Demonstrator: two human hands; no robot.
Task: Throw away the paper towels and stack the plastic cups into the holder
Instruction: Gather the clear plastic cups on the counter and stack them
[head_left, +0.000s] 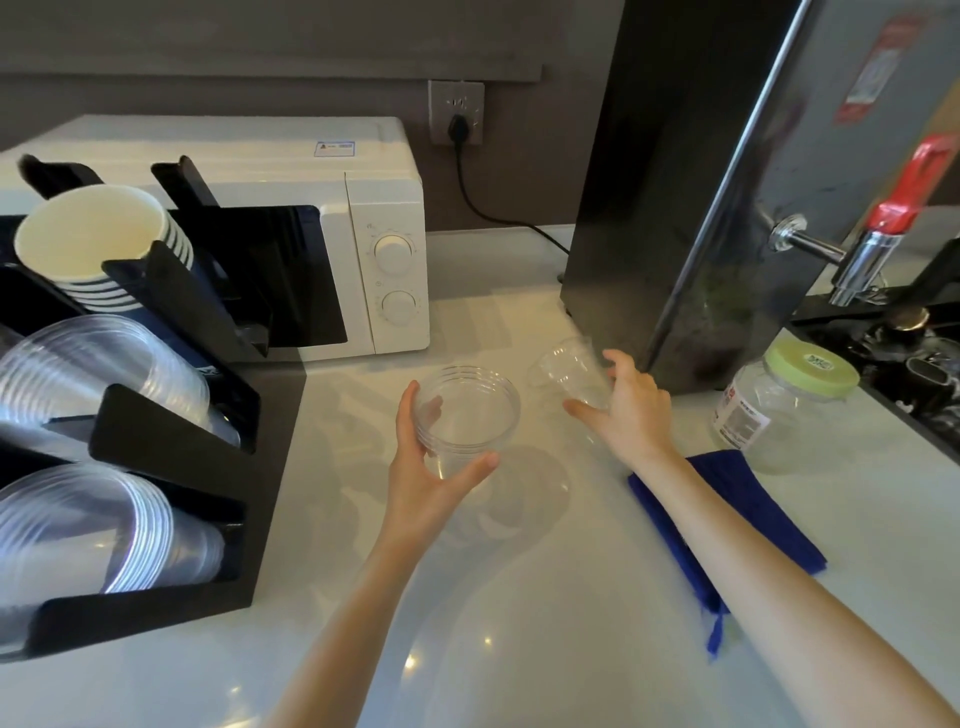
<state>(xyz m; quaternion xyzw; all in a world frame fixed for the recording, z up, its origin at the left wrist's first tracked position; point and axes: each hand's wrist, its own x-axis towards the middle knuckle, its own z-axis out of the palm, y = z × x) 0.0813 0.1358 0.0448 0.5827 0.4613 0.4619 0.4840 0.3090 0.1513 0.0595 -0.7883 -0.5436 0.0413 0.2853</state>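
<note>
My left hand (426, 467) grips a short stack of clear plastic cups (467, 410), mouth facing up, over the middle of the white counter. My right hand (623, 410) is closed around another clear plastic cup (569, 371) that lies tilted with its mouth toward the left, just in front of the steel water boiler. The black cup holder (171, 441) stands at the left edge. It carries stacks of clear cups (93, 374) in its two nearer slots and paper cups (88, 239) in a farther slot. No paper towel is in view.
A white microwave (363, 234) stands behind the holder. The tall steel boiler (701, 208) with a red-handled tap (883, 228) fills the right back. A glass jar with a green lid (779, 405) and a folded blue cloth (737, 519) lie under my right arm.
</note>
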